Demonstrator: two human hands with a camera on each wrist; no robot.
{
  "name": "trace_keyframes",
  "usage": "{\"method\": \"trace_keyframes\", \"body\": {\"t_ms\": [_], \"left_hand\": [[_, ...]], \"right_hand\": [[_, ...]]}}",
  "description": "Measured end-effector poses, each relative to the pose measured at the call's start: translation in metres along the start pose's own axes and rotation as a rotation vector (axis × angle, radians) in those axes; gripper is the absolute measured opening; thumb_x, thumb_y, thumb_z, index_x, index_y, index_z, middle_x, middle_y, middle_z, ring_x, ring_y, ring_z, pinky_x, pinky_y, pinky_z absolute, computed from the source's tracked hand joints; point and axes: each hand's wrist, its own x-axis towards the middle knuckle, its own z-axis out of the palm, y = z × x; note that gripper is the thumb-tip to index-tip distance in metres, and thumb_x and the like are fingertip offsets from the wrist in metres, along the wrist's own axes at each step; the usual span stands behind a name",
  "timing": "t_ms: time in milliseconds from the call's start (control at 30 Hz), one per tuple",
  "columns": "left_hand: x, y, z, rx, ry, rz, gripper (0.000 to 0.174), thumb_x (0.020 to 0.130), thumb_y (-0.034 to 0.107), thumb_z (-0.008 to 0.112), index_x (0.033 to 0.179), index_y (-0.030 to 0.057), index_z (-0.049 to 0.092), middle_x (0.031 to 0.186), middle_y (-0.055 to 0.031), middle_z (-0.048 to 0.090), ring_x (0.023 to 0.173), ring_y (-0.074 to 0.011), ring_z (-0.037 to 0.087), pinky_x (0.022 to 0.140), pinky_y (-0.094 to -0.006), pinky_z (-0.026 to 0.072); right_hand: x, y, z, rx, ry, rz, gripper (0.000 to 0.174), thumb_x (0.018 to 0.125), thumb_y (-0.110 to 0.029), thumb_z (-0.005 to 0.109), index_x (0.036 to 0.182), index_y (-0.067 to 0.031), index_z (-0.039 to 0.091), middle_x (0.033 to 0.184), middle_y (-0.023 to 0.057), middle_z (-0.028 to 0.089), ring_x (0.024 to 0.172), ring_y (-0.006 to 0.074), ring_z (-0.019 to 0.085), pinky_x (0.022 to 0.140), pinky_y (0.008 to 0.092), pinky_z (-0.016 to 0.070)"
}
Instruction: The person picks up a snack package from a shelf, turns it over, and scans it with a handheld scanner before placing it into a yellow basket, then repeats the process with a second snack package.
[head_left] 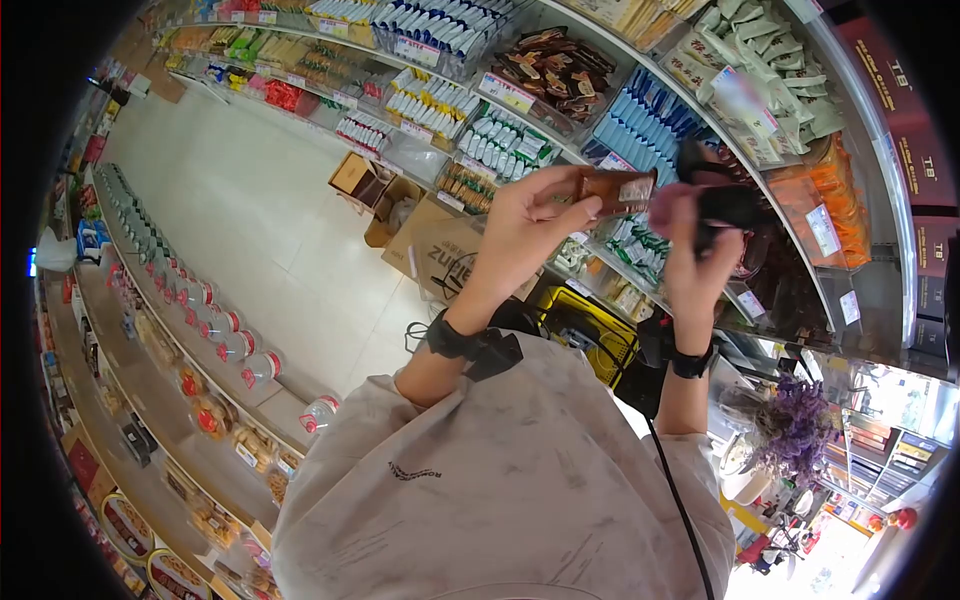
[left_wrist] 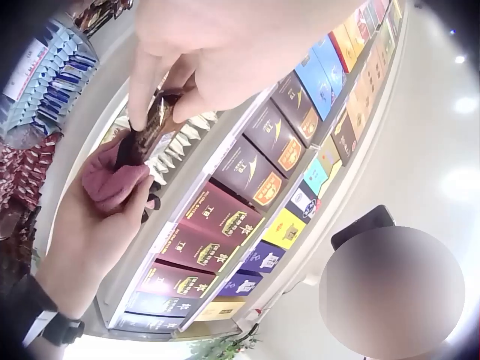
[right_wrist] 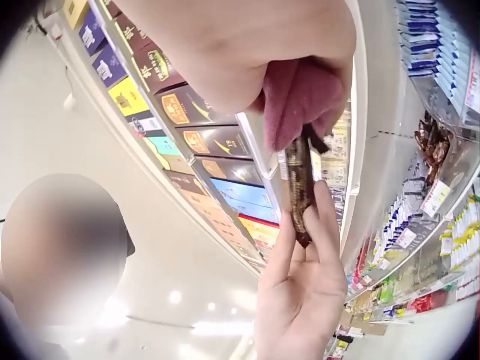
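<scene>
My left hand (head_left: 530,230) pinches a small brown glossy-wrapped packet (head_left: 622,190) by one end, thumb on one side and fingers on the other. My right hand (head_left: 697,270) grips a pink and black cloth (head_left: 675,205), blurred in the head view. In the right wrist view the pink cloth (right_wrist: 296,101) is bunched in the fingers, and its black part lies at the upper end of the brown packet (right_wrist: 300,195). From the left wrist, the cloth (left_wrist: 116,184) shows folded in the right hand, close against the packet (left_wrist: 154,124).
Shelf bins of wrapped snacks, including blue packets (head_left: 640,120) and brown ones (head_left: 560,75), stand beyond the hands. Dark red boxes (head_left: 920,170) line the right side. Below are a cardboard box (head_left: 435,245) and a yellow basket (head_left: 590,335). Purple flowers (head_left: 800,415) stand at right.
</scene>
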Motion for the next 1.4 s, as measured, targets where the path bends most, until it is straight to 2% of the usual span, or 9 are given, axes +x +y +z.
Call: {"method": "trace_keyframes", "body": {"t_ms": [33,133,233,500,600,667,767,1067,1400], "left_hand": [[-0.002,-0.002,-0.003,0.041,-0.038,0.017,0.038,0.094,0.0,0.069,0.129,-0.0106,0.058,0.12,-0.0156,0.069,0.104,-0.0173,0.069,0.087,-0.0289,0.0589],[-0.01,0.004,-0.011,0.113,-0.081,-0.026,0.039,0.093,-0.001,0.069,0.128,-0.0116,0.059,0.12,-0.0164,0.069,0.104,-0.0182,0.069,0.089,-0.0311,0.0603],[-0.017,0.006,-0.032,-0.019,-0.034,-0.11,0.04,0.092,-0.001,0.07,0.129,-0.0122,0.058,0.121,-0.0168,0.069,0.104,-0.0198,0.07,0.09,-0.0328,0.0602],[-0.027,0.025,-0.071,-0.236,0.138,-0.065,0.038,0.093,-0.002,0.069,0.128,-0.0106,0.059,0.121,-0.0159,0.068,0.108,-0.0215,0.068,0.094,-0.0353,0.0589],[-0.024,0.025,-0.069,0.01,0.088,0.141,0.039,0.09,-0.003,0.069,0.129,-0.0032,0.063,0.126,-0.0134,0.065,0.112,-0.0217,0.065,0.095,-0.0346,0.056],[-0.022,0.028,-0.062,0.292,-0.034,0.266,0.042,0.087,-0.006,0.068,0.128,0.0007,0.066,0.128,-0.0122,0.064,0.116,-0.023,0.064,0.097,-0.0346,0.0538],[-0.017,0.024,-0.05,0.718,-0.232,0.47,0.057,0.078,-0.012,0.066,0.133,0.0036,0.063,0.135,-0.0135,0.058,0.124,-0.0282,0.059,0.103,-0.0356,0.0481],[0.007,0.005,-0.015,0.158,-0.026,0.111,0.051,0.092,-0.002,0.07,0.14,-0.0042,0.051,0.125,-0.0114,0.059,0.109,-0.0155,0.061,0.093,-0.0308,0.0537],[0.048,-0.015,0.01,0.215,0.02,0.195,0.038,0.092,-0.001,0.07,0.13,-0.0044,0.063,0.115,-0.0096,0.063,0.103,-0.0151,0.063,0.088,-0.0269,0.0528]], "right_hand": [[0.007,-0.008,0.008,-0.202,-0.126,-0.263,0.025,0.096,-0.011,0.068,0.114,0.0032,0.058,0.103,0.0135,0.066,0.087,0.0135,0.063,0.079,0.0298,0.053],[0.008,-0.003,0.036,-0.342,-0.308,-0.363,0.022,0.096,-0.016,0.07,0.104,0.0034,0.062,0.079,0.0088,0.065,0.065,0.0087,0.06,0.059,0.0255,0.0484],[0.004,0.0,0.045,0.023,-0.425,0.208,0.025,0.1,-0.021,0.065,0.101,0.0034,0.063,0.059,-0.0009,0.058,0.05,0.0063,0.052,0.049,0.0249,0.0377],[-0.001,0.039,0.044,0.359,0.063,0.575,0.03,0.103,-0.029,0.063,0.119,-0.0032,0.062,0.104,0.0008,0.067,0.088,0.0048,0.063,0.072,0.0202,0.0493],[-0.008,0.019,0.057,0.568,0.051,0.743,0.03,0.104,-0.026,0.061,0.125,-0.0039,0.06,0.11,0.0018,0.067,0.094,0.0071,0.065,0.077,0.0204,0.0507],[-0.012,0.021,0.049,0.833,-0.122,0.89,0.034,0.105,-0.027,0.06,0.133,-0.0071,0.057,0.102,-0.0004,0.068,0.081,0.0048,0.062,0.064,0.0194,0.0429],[-0.021,0.018,0.055,0.884,-0.164,0.8,0.035,0.104,-0.02,0.061,0.135,-0.0069,0.054,0.077,-0.0078,0.053,0.059,0.0014,0.037,0.053,0.0226,0.0268],[-0.008,0.025,0.017,0.283,-0.251,0.533,0.024,0.097,-0.018,0.072,0.114,-0.0028,0.066,0.084,-0.0042,0.062,0.069,0.0027,0.052,0.058,0.0211,0.0381],[0.008,0.058,0.006,0.6,-0.418,0.555,0.02,0.095,-0.011,0.073,0.101,-0.0027,0.057,0.086,-0.0022,0.059,0.07,0.0051,0.054,0.058,0.0229,0.0435]]}}
